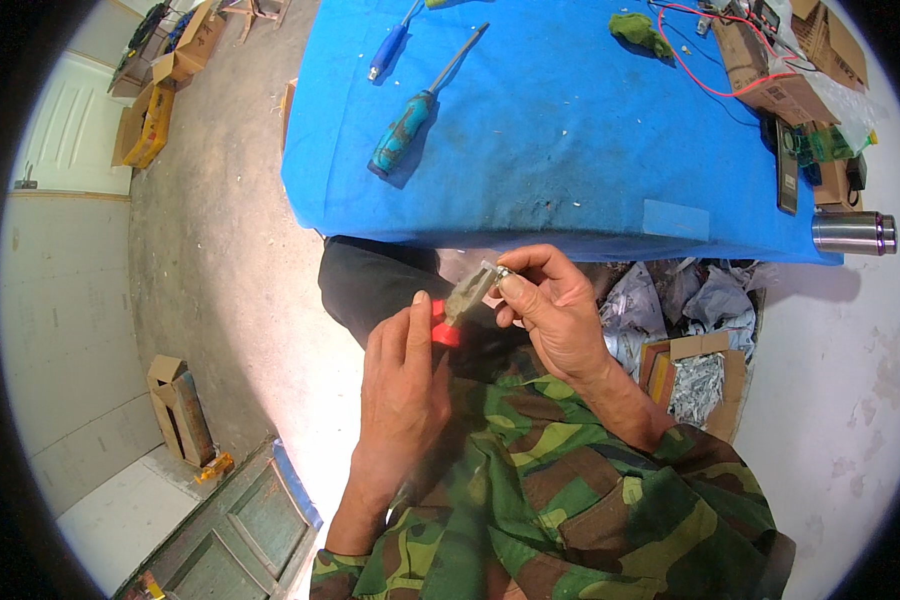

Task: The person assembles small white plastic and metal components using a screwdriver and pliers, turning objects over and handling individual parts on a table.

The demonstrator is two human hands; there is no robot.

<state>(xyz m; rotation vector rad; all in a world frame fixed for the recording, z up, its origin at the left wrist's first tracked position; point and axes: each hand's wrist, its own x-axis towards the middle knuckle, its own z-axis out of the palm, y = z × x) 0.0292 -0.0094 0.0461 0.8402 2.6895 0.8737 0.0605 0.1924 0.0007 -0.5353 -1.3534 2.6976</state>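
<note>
Above my lap, my left hand (402, 378) is closed round the red handles of a pair of pliers (465, 298). Their worn metal jaws point up and to the right. My right hand (562, 318) pinches a small shiny metal piece (503, 271) between thumb and index finger, right at the tips of the jaws. Whether the jaws grip this piece cannot be made out. On the blue-covered table (530, 140) in front of me lie a teal-handled screwdriver (402, 133) and a smaller blue-handled screwdriver (388, 50).
A green cloth (640, 34), a red cable (686, 66) and cardboard boxes (785, 95) lie at the table's far right. A steel flask (854, 233) rests by its right corner. Below, bags (634, 303) and a box of metal strips (700, 388) stand beside my right arm.
</note>
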